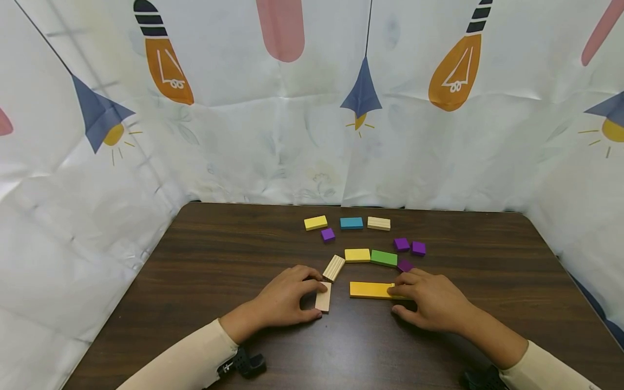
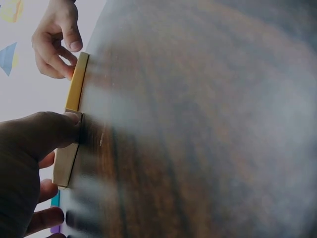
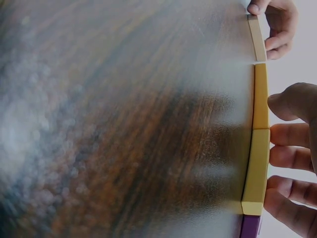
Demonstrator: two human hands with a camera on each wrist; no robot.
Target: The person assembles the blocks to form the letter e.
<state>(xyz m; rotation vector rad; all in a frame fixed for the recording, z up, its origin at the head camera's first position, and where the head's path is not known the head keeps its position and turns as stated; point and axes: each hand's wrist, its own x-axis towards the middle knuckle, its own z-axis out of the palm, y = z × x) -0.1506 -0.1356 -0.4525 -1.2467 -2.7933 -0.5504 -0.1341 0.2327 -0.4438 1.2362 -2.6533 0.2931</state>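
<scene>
Through the head camera I see the left hand (image 1: 287, 299), its forearm (image 1: 241, 323) at 7 o'clock, pinching the pale rectangular wooden block (image 1: 323, 299) at its 3 o'clock; the right hand (image 1: 434, 300) rests relaxed on two yellow rectangular blocks (image 1: 370, 290) toward 9 o'clock.

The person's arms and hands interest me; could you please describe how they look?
The left sleeve and right sleeve are plain cream. A black device shows near each sleeve's end. The left hand and right hand are bare, without gloves.
</scene>
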